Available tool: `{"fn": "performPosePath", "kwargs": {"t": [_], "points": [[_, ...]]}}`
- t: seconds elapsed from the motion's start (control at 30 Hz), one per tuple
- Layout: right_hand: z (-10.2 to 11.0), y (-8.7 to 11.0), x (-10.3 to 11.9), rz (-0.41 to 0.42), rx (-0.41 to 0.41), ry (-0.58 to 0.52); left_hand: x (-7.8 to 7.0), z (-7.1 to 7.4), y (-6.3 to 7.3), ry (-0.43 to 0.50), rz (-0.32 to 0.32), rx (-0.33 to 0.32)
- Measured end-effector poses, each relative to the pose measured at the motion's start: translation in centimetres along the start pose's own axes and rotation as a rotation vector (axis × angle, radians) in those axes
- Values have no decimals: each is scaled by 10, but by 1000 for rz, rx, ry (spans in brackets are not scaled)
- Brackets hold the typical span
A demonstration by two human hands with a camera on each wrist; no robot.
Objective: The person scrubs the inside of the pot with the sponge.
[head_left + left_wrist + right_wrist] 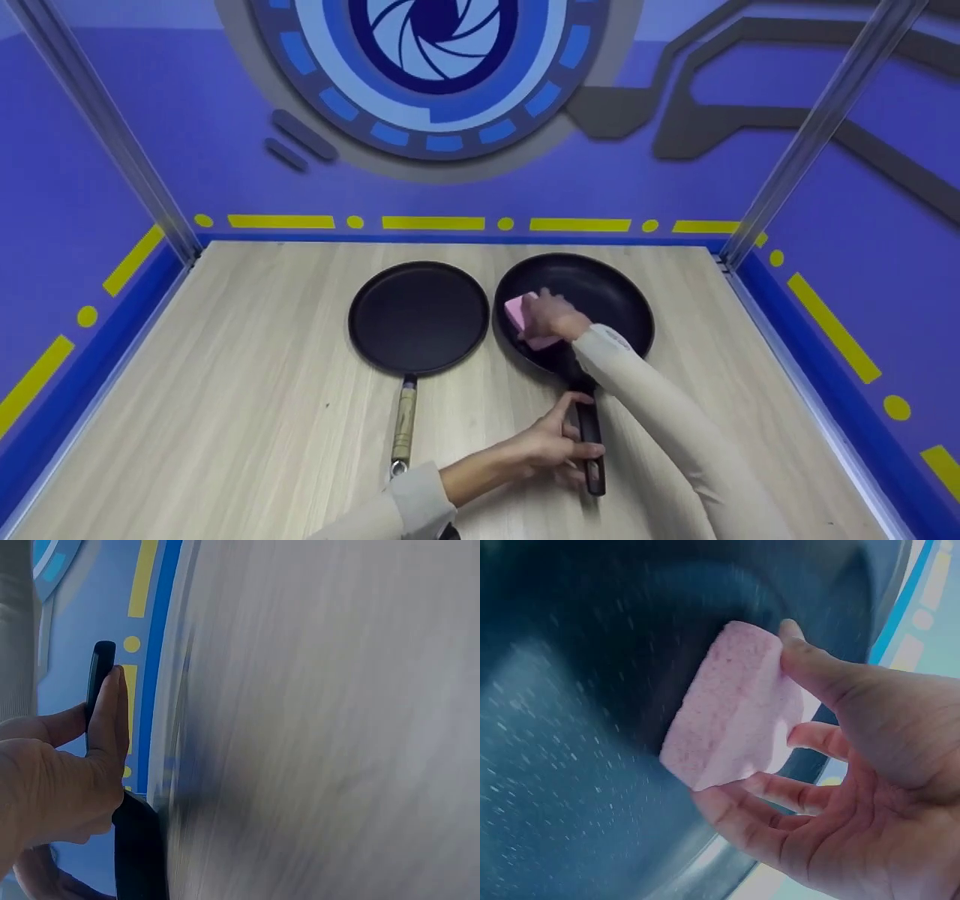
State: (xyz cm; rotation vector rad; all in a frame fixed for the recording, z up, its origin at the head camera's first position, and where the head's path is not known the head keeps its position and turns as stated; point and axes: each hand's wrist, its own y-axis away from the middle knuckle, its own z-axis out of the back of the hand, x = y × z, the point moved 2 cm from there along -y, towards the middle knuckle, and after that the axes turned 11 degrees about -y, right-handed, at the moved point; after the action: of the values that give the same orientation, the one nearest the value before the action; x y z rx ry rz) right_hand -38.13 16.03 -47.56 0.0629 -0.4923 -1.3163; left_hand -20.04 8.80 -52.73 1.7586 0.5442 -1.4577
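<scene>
A black frying pan point(607, 289) lies on the right half of the table, its handle point(591, 431) toward the front. My left hand point(551, 446) grips that handle between thumb and fingers; the left wrist view shows the handle's end point(103, 660) poking out past the fingertips. Inside the pan, my right hand point(553, 315) holds a pink sponge point(519, 309) against the left part of the pan's inner surface. Up close in the right wrist view, thumb and fingers pinch the sponge point(727, 709) by its edges, and small pale specks dot the dark surface.
A flat black griddle pan point(418, 319) with a wooden handle point(404, 424) lies just left of the frying pan. The wood-grain table point(247, 375) is bounded by blue-purple panels point(480, 191) at the back and both sides, with metal posts point(817, 142) at the corners.
</scene>
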Motion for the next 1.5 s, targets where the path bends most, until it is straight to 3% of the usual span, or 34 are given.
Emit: {"fn": "performPosePath", "kwargs": {"t": [0.17,0.37,0.57,0.73,0.87,1.0,1.27,1.5], "points": [[1,19,0,145,86,49,-1,6,1,4,-5,5],[10,35,-21,229,268,81,-3,10,3,-7,-20,2],[26,50,-43,189,431,81,-4,19,8,-55,0,-21],[48,64,-65,43,506,124,-5,24,10,-86,11,-34],[64,71,-85,-142,461,137,-3,24,10,-88,14,-29],[70,70,-97,-195,396,148,-1,24,11,-87,17,-20],[70,54,-110,-150,39,404,-1,21,11,-74,38,23],[61,36,-123,-114,-188,469,-1,15,10,-63,43,54]]}}
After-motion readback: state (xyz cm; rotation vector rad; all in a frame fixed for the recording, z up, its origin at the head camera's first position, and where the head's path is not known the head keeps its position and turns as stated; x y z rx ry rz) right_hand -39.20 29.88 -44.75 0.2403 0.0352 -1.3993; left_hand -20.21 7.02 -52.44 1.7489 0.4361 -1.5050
